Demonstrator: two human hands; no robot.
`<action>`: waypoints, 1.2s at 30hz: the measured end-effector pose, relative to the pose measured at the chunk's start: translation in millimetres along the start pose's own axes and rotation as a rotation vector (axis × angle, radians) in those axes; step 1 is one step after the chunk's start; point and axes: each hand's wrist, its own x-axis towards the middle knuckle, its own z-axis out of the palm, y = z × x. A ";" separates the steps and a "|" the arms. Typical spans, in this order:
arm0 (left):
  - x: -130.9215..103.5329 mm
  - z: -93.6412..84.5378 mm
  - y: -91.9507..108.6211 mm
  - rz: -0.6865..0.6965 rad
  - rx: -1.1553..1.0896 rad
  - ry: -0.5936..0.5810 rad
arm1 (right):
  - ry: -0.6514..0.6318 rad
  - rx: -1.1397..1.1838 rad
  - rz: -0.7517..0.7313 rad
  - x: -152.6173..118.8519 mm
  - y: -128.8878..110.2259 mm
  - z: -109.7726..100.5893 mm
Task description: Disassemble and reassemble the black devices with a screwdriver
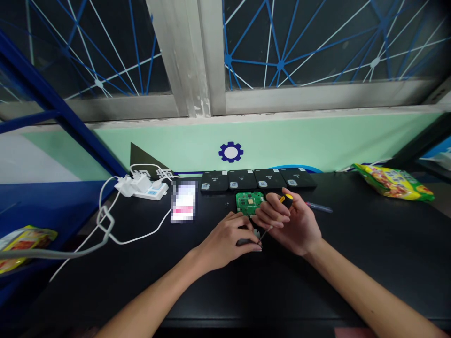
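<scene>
In my right hand (282,218) is a screwdriver (288,201) with a yellow and black handle. Its thin shaft slants down and left toward a small grey metal part (257,233). My left hand (232,237) grips that part against the black table, fingers curled around its left side; much of it is hidden, and whether the tip touches it I cannot tell. Just beyond both hands lies a green circuit board (248,203), partly covered by my right fingers. Tiny screws (227,203) sit left of the board.
Several flat black boxes (243,179) line the back of the table. A lit phone (183,202) with a white cable lies to their left, near a power strip (151,191). A pen-like tool (319,207) and a yellow-green snack bag (392,182) lie on the right.
</scene>
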 end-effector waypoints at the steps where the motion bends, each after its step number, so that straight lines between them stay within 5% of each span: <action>1: 0.1 -0.3 0.3 -0.004 -0.005 0.001 | 0.000 -0.001 -0.001 0.1 -0.1 -0.1; 24: 1.3 -20.4 2.5 -0.088 -0.022 -0.026 | 0.003 -0.031 0.018 0.1 -3.0 -0.2; 36: 1.2 -12.8 4.8 -0.056 -0.011 -0.081 | -0.075 -0.088 0.104 -3.1 -2.3 -4.6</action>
